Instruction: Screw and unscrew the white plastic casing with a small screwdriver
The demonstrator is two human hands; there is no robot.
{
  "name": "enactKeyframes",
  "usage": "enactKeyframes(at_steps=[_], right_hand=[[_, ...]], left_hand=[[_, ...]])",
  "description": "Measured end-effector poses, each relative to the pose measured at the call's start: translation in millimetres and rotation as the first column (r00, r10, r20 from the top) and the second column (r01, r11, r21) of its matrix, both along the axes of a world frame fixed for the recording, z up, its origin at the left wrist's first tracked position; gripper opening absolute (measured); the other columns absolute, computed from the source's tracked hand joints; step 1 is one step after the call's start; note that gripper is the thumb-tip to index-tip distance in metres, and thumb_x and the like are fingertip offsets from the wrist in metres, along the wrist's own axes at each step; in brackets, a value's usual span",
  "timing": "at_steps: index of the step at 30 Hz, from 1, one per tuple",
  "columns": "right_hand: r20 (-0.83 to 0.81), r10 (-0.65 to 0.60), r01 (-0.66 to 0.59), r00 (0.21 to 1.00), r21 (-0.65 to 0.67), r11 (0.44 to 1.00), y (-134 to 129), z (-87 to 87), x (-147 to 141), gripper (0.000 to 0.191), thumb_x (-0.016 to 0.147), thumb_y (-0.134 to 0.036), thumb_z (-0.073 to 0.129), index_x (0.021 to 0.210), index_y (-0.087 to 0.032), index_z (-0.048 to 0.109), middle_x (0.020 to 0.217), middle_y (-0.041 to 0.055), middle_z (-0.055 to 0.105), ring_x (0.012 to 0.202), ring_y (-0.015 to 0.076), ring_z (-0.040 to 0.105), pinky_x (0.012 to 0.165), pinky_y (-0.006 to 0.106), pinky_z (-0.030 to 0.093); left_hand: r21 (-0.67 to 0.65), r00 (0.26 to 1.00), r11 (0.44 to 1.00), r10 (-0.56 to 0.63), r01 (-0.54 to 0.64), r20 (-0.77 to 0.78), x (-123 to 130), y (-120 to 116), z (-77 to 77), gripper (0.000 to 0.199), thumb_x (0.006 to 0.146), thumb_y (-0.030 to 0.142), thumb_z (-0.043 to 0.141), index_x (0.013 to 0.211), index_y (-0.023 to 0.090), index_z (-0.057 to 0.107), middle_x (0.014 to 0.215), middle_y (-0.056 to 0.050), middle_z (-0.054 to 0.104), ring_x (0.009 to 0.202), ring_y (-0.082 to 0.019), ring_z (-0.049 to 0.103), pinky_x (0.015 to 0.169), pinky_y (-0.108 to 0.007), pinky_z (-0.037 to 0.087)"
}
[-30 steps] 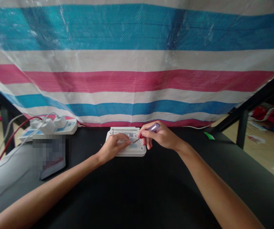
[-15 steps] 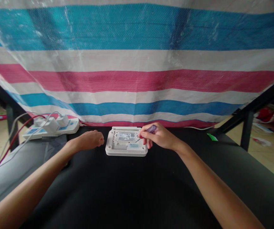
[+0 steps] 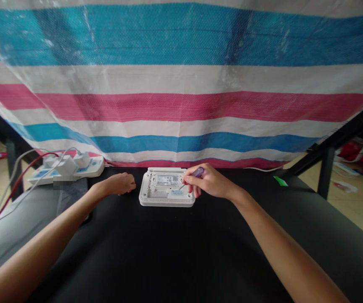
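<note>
A small screwdriver [image 3: 197, 172] with a purple see-through handle is held in my right hand [image 3: 213, 181], its fingers closed around it. Its thin metal shaft slants down and left over a white router-like box [image 3: 167, 202], near the pale blue sticker [image 3: 177, 193]; whether the tip touches cannot be made out. The box lies flat with a vented side up, bearing a printed label [image 3: 167, 180]. Just left of the box, apart from it, my left hand [image 3: 120, 184] rests on the black table with fingers curled in. Anything inside that fist is hidden.
A white power strip [image 3: 96, 168] with several plugs and cables stands at the left, a dark flat object [image 3: 72, 195] in front of it. Striped plastic sheeting [image 3: 181, 105] hangs behind the table. A green-and-white scrap [image 3: 281, 181] lies at the right.
The screwdriver and my right hand have shifted very slightly, the handle tilting a little. My left hand stays curled beside the box. The whole view has drifted slightly left.
</note>
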State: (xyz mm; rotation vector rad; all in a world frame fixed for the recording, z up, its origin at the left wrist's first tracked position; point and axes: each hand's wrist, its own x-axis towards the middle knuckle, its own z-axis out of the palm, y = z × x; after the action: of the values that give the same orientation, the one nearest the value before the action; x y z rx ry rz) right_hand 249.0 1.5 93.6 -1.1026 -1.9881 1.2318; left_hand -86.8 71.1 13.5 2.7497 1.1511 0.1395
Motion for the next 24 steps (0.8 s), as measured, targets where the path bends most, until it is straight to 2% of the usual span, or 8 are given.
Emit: enactKeyframes(at_steps=[7, 10, 13, 15, 17, 19, 21, 24], right_hand=[[0.018, -0.005, 0.005, 1.000, -0.002, 1.000, 0, 0.3, 1, 0.023, 0.084, -0.033, 0.058, 0.078, -0.013, 0.066, 0.059, 0.0037, 0.068, 0.043, 0.0120, 0.061, 0.041, 0.021, 0.048], [0.026, -0.001, 0.001, 1.000, 0.006, 1.000, 0, 0.2, 1, 0.021, 0.085, -0.032, 0.058, 0.078, -0.014, 0.066, 0.060, 0.0033, 0.068, 0.044, 0.0118, 0.062, 0.042, 0.021, 0.049], [0.029, -0.005, 0.005, 1.000, 0.014, 1.000, 1, -0.9, 1, 0.018, 0.086, -0.031, 0.057, 0.081, -0.015, 0.064, 0.060, 0.0023, 0.068, 0.045, 0.0118, 0.062, 0.043, 0.021, 0.049], [0.029, -0.011, 0.011, 1.000, 0.024, 1.000, 2, -2.3, 1, 0.017, 0.088, -0.031, 0.057, 0.081, -0.016, 0.061, 0.061, 0.0017, 0.067, 0.046, 0.0118, 0.062, 0.043, 0.020, 0.049], [0.030, -0.020, 0.019, 0.999, 0.036, 0.999, 3, -4.3, 2, 0.018, 0.089, -0.033, 0.057, 0.080, -0.016, 0.060, 0.061, 0.0013, 0.067, 0.047, 0.0118, 0.062, 0.044, 0.021, 0.049], [0.031, -0.033, 0.031, 0.999, 0.051, 0.998, 3, -6.5, 2, 0.020, 0.090, -0.034, 0.057, 0.080, -0.017, 0.059, 0.062, 0.0006, 0.066, 0.048, 0.0113, 0.062, 0.045, 0.021, 0.048], [0.029, -0.045, 0.043, 0.999, 0.066, 0.997, 3, -8.4, -1, 0.021, 0.090, -0.035, 0.057, 0.080, -0.017, 0.060, 0.062, -0.0003, 0.064, 0.047, 0.0106, 0.060, 0.045, 0.020, 0.047], [0.019, -0.049, 0.048, 0.999, 0.080, 0.996, 0, -10.5, -12, 0.022, 0.089, -0.037, 0.058, 0.081, -0.017, 0.062, 0.061, -0.0016, 0.061, 0.048, 0.0096, 0.057, 0.045, 0.020, 0.045]], left_hand=[[-0.031, 0.949, 0.995, -0.098, 0.093, -0.300, 4, -3, 5.7, 0.022, 0.079, 0.000, 0.055, 0.068, 0.016, 0.065, 0.065, -0.003, 0.064, 0.056, -0.013, 0.056, 0.056, -0.023, 0.040], [0.039, 0.966, 0.999, 0.006, 0.004, -0.260, 10, -5, 12.8, 0.021, 0.087, 0.007, 0.051, 0.078, 0.015, 0.067, 0.073, -0.007, 0.066, 0.064, -0.016, 0.062, 0.062, -0.025, 0.044], [0.032, 0.979, 0.982, 0.188, -0.186, -0.081, 22, -11, 26.4, 0.026, 0.097, 0.029, 0.047, 0.093, 0.016, 0.069, 0.084, -0.009, 0.070, 0.074, -0.021, 0.066, 0.071, -0.031, 0.049], [-0.004, 0.989, 0.990, 0.140, -0.140, -0.035, 29, -17, 35.5, 0.037, 0.093, 0.046, 0.054, 0.119, 0.021, 0.063, 0.109, -0.009, 0.070, 0.097, -0.024, 0.067, 0.085, -0.034, 0.050], [-0.083, 0.998, 0.995, 0.056, -0.059, -0.039, 35, -23, 41.1, 0.071, 0.082, 0.055, 0.067, 0.143, 0.026, 0.046, 0.143, -0.012, 0.052, 0.128, -0.031, 0.052, 0.104, -0.043, 0.042], [-0.180, 0.995, 0.983, 0.027, -0.043, -0.094, 39, -28, 42.2, 0.094, 0.073, 0.056, 0.075, 0.152, 0.029, 0.031, 0.159, -0.013, 0.031, 0.143, -0.037, 0.034, 0.112, -0.051, 0.032], [-0.231, 0.989, 0.970, 0.038, -0.070, -0.141, 41, -30, 40.0, 0.100, 0.071, 0.055, 0.077, 0.154, 0.030, 0.026, 0.162, -0.014, 0.023, 0.146, -0.039, 0.027, 0.114, -0.055, 0.027], [-0.215, 0.991, 0.974, 0.049, -0.076, -0.128, 43, -32, 35.6, 0.100, 0.070, 0.054, 0.078, 0.153, 0.029, 0.029, 0.160, -0.015, 0.027, 0.145, -0.040, 0.028, 0.114, -0.056, 0.027]])
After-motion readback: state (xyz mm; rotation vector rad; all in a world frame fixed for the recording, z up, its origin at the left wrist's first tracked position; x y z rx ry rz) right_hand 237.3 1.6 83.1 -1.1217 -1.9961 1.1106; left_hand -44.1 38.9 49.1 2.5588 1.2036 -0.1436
